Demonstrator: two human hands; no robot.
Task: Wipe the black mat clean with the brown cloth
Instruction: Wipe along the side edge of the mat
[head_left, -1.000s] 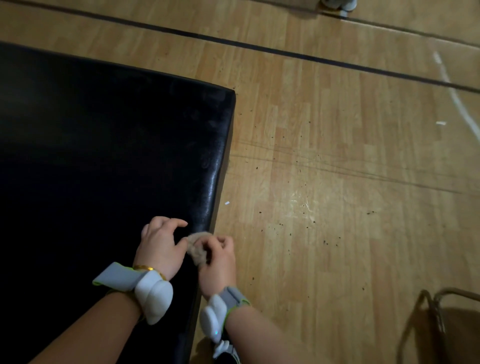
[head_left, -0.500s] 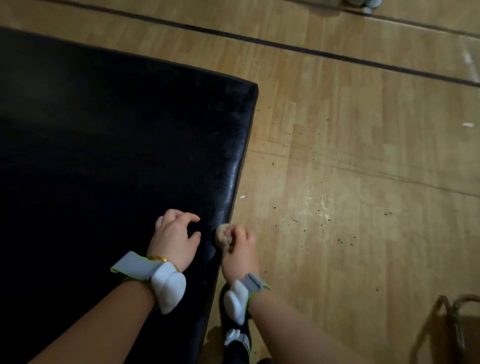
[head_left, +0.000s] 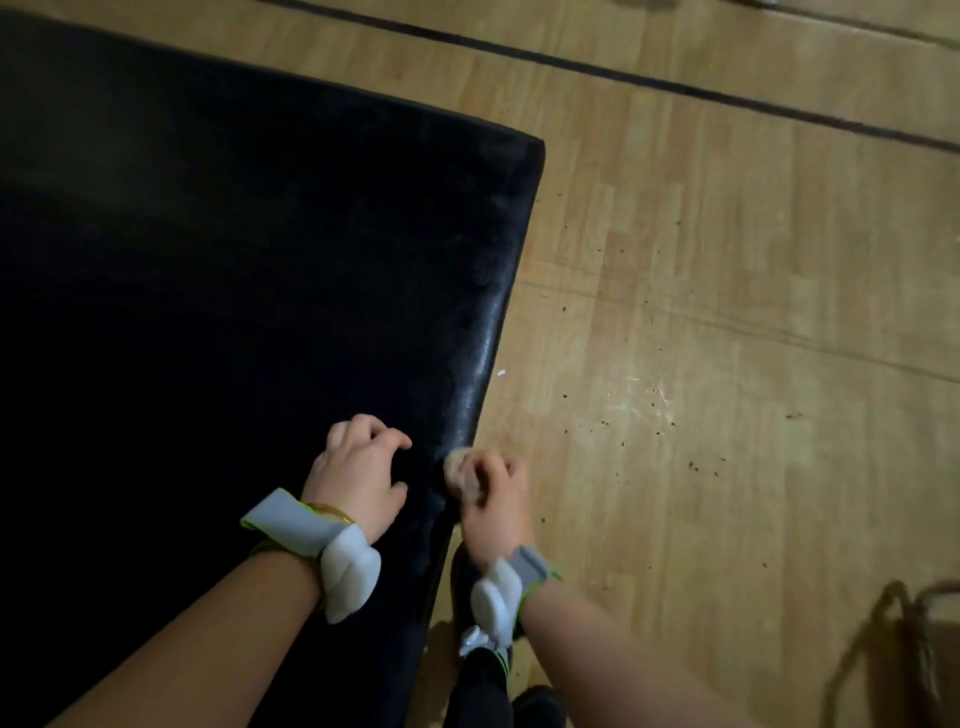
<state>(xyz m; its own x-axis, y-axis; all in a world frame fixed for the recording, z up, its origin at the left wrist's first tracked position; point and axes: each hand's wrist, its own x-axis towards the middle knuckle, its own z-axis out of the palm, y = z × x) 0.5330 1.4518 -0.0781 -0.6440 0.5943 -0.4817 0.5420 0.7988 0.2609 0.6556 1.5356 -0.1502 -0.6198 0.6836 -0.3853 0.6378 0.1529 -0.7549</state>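
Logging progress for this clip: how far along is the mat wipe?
Done: cannot tell; the black mat is too dark to show wiped areas. In hand: the right hand grips the bunched brown cloth against the mat's right edge, while the left hand rests on the mat with fingers bent. Left: apparently the edge farther up. Dark specks dot the wooden floor.

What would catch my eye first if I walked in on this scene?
Most likely the big black mat filling the left of the view, lying on a pale wooden floor sprinkled with dark crumbs. Next, the two hands at the mat's right edge: the right hand grips a bunched brown cloth against that edge, while the left hand rests on the mat beside it, fingers curled.
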